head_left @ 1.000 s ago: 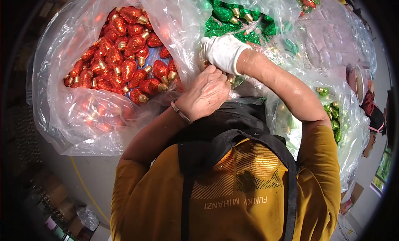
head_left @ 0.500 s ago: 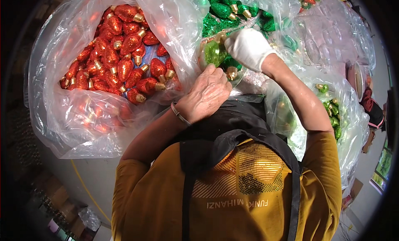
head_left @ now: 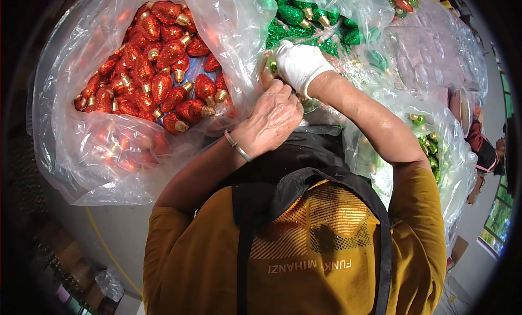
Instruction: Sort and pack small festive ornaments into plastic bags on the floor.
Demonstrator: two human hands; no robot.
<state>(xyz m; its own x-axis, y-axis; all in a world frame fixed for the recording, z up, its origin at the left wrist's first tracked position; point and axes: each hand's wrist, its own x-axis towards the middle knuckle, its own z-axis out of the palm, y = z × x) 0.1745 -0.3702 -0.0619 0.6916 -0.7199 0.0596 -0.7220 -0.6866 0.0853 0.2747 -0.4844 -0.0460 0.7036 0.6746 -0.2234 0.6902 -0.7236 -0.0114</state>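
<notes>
Head view: my bare left hand and gloved right hand meet at the clear bag's rim, fingers curled on something small; what, I cannot tell. Red bulb ornaments lie left, green ones behind. Likely mid-sorting; next comes a careful release.

The two hands meet in a tight gap between the bag of red ornaments and the bag of green ornaments. Loose clear plastic crowds them from above. A third bag blocks the right side.
</notes>
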